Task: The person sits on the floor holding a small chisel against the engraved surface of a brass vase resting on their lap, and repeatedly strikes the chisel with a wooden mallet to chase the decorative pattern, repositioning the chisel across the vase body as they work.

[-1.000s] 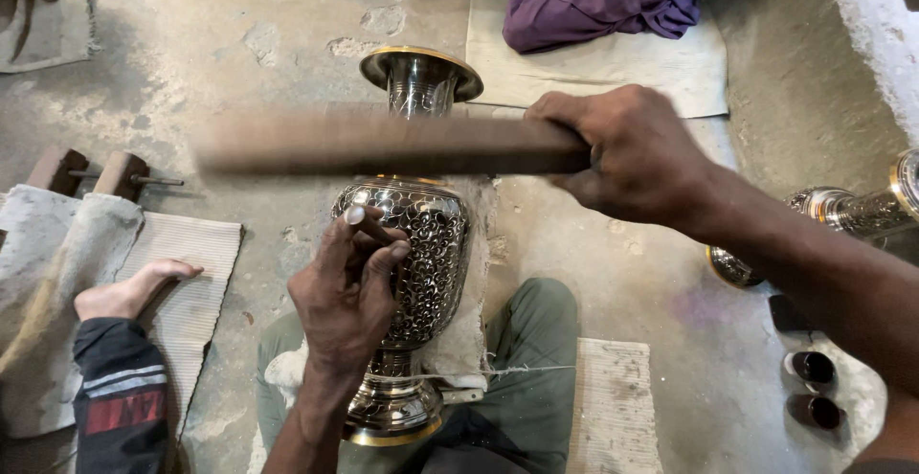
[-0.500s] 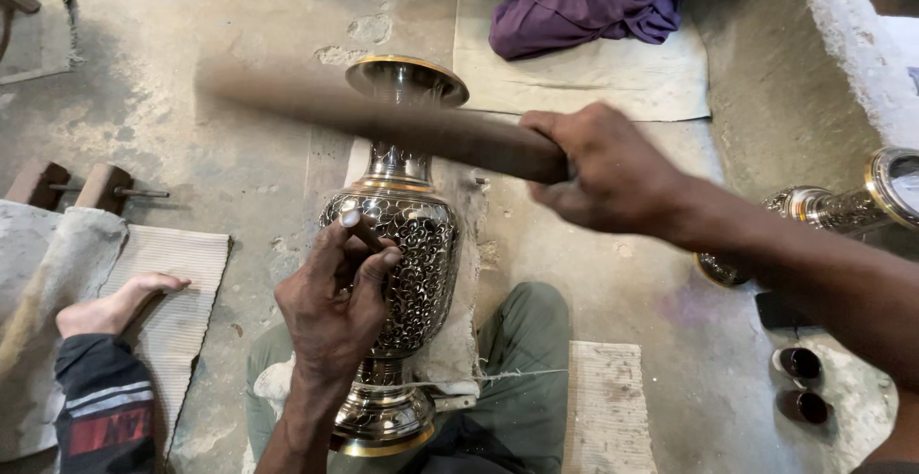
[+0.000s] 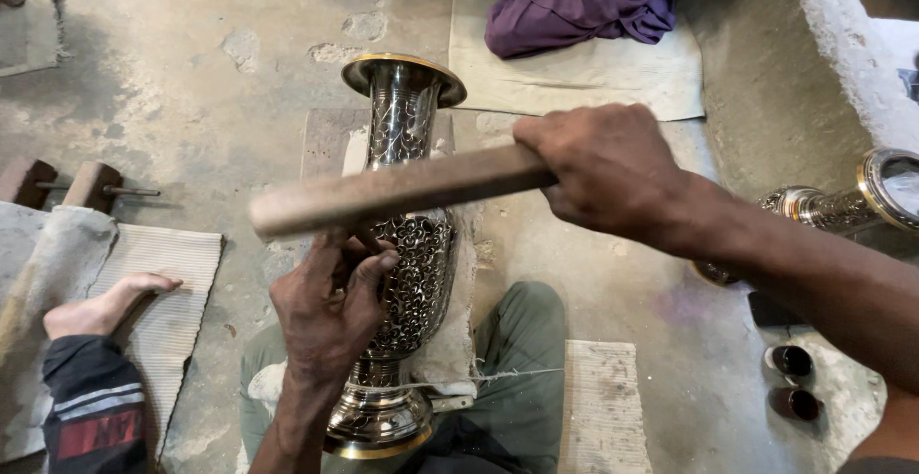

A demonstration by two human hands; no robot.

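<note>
Clenching a wooden stick (image 3: pixel 392 191), the right hand (image 3: pixel 598 172) held it across the engraved vase (image 3: pixel 407 273), whose belly the left hand (image 3: pixel 330 306), fingers pinched, touched at seven o'clock.

No sleeves are worn, so both forearms are left bare; the legs (image 3: pixel 522 378) are covered by faded green trousers.
</note>
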